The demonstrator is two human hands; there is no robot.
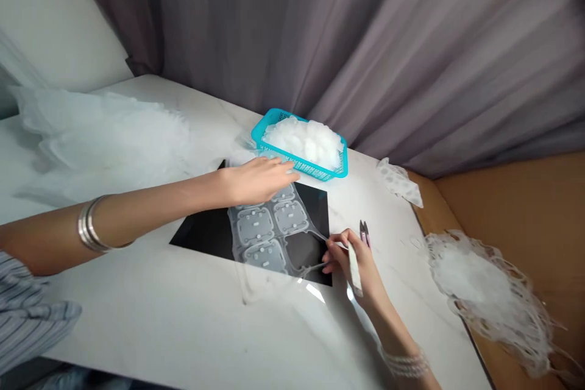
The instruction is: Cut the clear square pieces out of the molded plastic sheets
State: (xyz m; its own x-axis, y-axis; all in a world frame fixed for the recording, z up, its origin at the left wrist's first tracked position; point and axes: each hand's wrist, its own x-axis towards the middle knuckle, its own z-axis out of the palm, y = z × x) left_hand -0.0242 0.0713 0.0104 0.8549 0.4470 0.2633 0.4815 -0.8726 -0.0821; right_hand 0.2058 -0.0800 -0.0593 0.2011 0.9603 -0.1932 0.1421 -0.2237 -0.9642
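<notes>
A translucent moulded sheet (255,224) with rounded rectangular pieces lies on a black mat (201,237). One cell at its lower right is an open gap with only a thin frame around it. My left hand (262,180) rests palm down over the sheet's upper part, fingers stretched out and hiding some pieces. With closed fingers, my right hand (350,256) grips the sheet's thin edge strip, which is pulled taut toward it. A white-wrapped handle (354,269) is also held in that hand; its working end is hidden. Small purple-handled snips (364,234) lie just behind it.
Behind the mat stands a turquoise basket (338,172) full of small whitish pieces. A large pile of translucent sheets (109,140) is on the left. Stringy clear scraps (493,298) sit at the right edge beside a brown panel (516,207). A crumpled white patterned wrapper (400,181) lies at the back right.
</notes>
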